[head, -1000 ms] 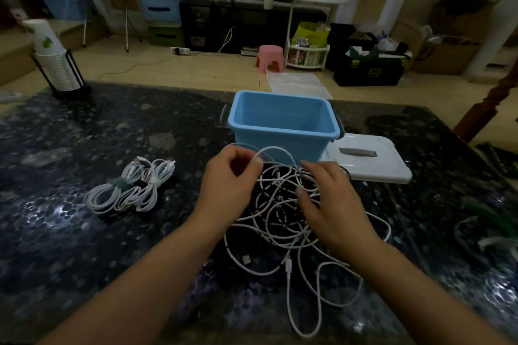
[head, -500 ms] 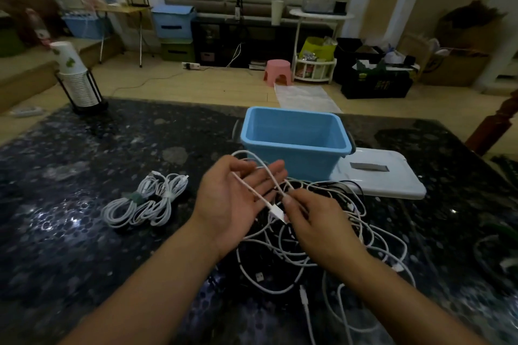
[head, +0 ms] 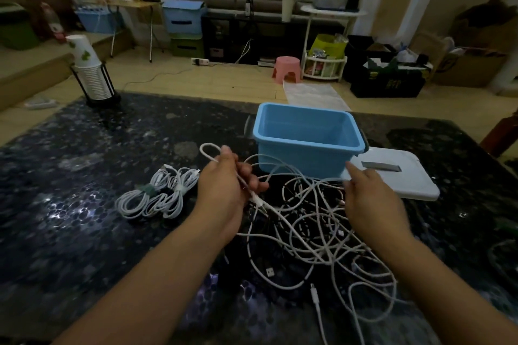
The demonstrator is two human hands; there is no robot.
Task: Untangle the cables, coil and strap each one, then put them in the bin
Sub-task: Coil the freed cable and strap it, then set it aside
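Gripping one white cable (head: 208,150) w/ your left hand (head: 224,187), you've looped its end since half a sec ago; right hand (head: 370,199) has let go, fingers loose over the tangle (head: 314,221); coiling's begun; bin (head: 305,134) behind holds no cables yet.

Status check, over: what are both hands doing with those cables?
Left hand grips one white cable. Right hand open over tangled pile. Blue bin empty. Coiled bundles wait beside.

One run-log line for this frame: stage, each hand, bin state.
stage: untangling | left hand: grips white cable loop | right hand: open over tangle | blue bin: empty | coiled cables: on table
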